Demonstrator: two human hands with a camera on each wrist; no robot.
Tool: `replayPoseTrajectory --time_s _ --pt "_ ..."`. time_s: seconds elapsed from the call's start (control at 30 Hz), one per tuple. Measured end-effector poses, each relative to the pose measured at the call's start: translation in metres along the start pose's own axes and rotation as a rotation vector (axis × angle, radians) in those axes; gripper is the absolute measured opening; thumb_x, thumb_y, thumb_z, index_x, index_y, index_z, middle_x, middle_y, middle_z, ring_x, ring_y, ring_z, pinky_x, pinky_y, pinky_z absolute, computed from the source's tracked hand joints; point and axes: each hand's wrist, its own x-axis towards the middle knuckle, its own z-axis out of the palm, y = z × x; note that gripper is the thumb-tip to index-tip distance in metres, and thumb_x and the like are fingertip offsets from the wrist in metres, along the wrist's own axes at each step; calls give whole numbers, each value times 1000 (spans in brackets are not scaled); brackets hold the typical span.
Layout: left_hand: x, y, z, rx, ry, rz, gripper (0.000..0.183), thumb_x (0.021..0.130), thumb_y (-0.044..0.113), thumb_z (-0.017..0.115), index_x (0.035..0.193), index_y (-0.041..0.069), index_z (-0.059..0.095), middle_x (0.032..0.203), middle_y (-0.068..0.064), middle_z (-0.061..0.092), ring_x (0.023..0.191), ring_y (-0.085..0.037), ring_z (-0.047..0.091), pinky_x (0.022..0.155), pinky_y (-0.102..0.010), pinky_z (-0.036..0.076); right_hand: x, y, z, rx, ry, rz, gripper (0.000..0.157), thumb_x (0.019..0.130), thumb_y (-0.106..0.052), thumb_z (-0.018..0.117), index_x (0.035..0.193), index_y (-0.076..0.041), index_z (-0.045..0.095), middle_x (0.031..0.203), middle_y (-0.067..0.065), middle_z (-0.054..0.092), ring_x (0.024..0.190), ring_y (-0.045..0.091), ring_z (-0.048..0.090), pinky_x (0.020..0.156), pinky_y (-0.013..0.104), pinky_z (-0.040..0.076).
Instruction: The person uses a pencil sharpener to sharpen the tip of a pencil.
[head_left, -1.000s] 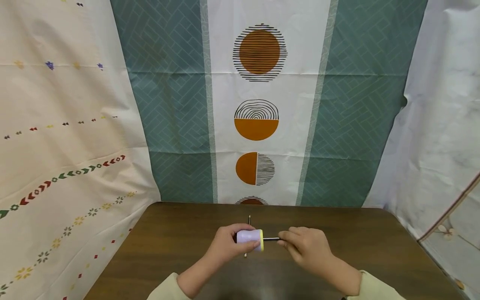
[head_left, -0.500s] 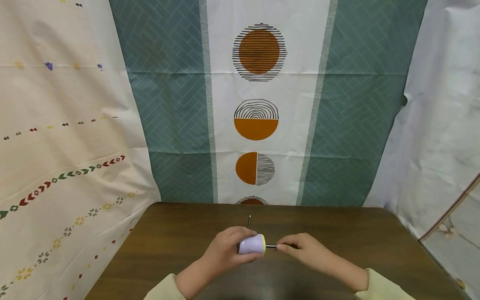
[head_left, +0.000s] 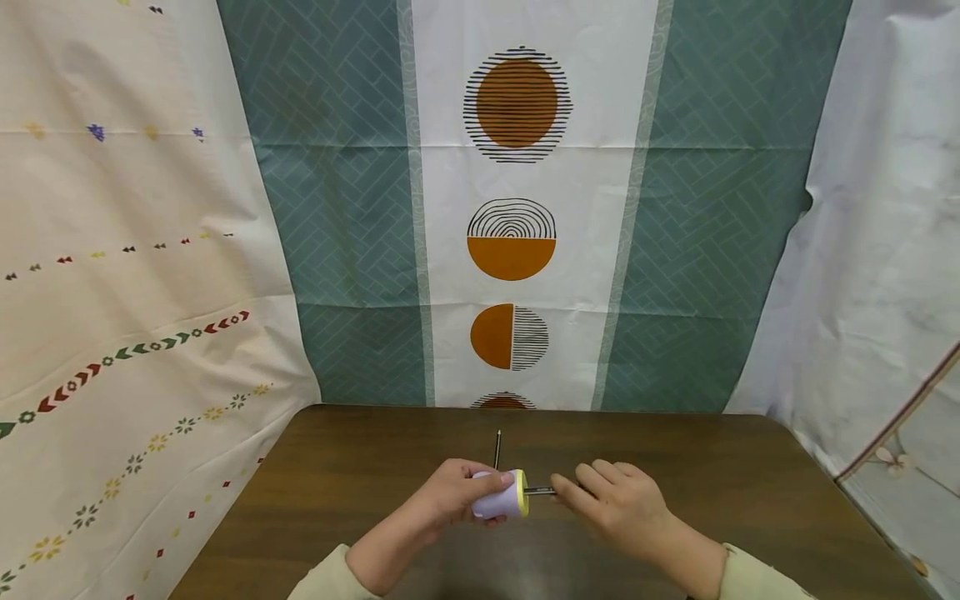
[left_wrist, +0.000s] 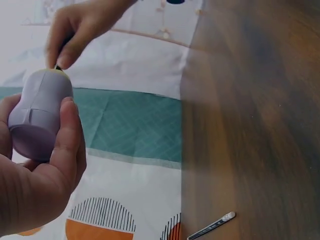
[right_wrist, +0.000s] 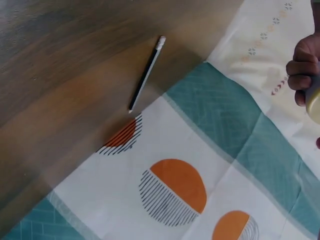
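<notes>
My left hand (head_left: 453, 492) grips a lavender pencil sharpener (head_left: 491, 505) with a yellow rim, its thumb lying over the top. The sharpener (left_wrist: 42, 105) is held on its side above the table, rim facing right. A dark pencil (head_left: 538, 492) sticks into the rimmed end, and the fingers of my right hand (head_left: 622, 508) pinch its outer part. Seen from the left wrist, the right hand (left_wrist: 82, 32) is close to the rim, with only a short stretch of pencil showing. The pencil's inner end is hidden inside the sharpener.
A second dark pencil (right_wrist: 145, 75) with a pale eraser lies on the brown wooden table (head_left: 360, 467), just beyond the hands. A patterned cloth (head_left: 517, 250) hangs behind the table's far edge, with light cloths at both sides.
The sharpener has come slightly nearer to me, and the left hand has rolled so its thumb lies on top. The right hand has turned about the pencil, which stays in the sharpener.
</notes>
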Motion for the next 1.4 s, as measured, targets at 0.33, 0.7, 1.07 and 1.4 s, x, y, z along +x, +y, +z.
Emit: replayPoseTrajectory --time_s 0.33,0.7,1.07,1.4 --pt "-3 -16 7 574 183 644 35 79 19 88 105 0 74 97 -12 76 75 -7 63 65 -19 57 -9 -6 -3 550 -375 459 39 105 -40 53 85 -17 78 68 -12 68 56 -11 44 50 8 35" --pt "2 -4 3 1165 219 1285 51 71 35 95 108 8 71 99 0 73 85 -7 67 78 -13 56 -9 16 -13 1459 -941 1042 42 106 -28 54 105 11 69 68 -13 57 58 -5 39 50 18 33" --pt "8 3 4 -5 -12 -8 46 99 31 65 111 -13 68 86 -8 67 67 -12 65 65 -23 58 -11 12 2 -5 -134 25 36 112 -20 37 100 -14 70 77 -4 55 67 13 48 57 23 39" --pt "0 -3 10 164 97 141 37 92 23 75 110 -10 72 90 -14 72 68 -13 63 62 -25 59 -5 2 2 147 -132 129 46 111 -35 41 81 -16 70 64 -10 57 54 6 55 48 16 44"
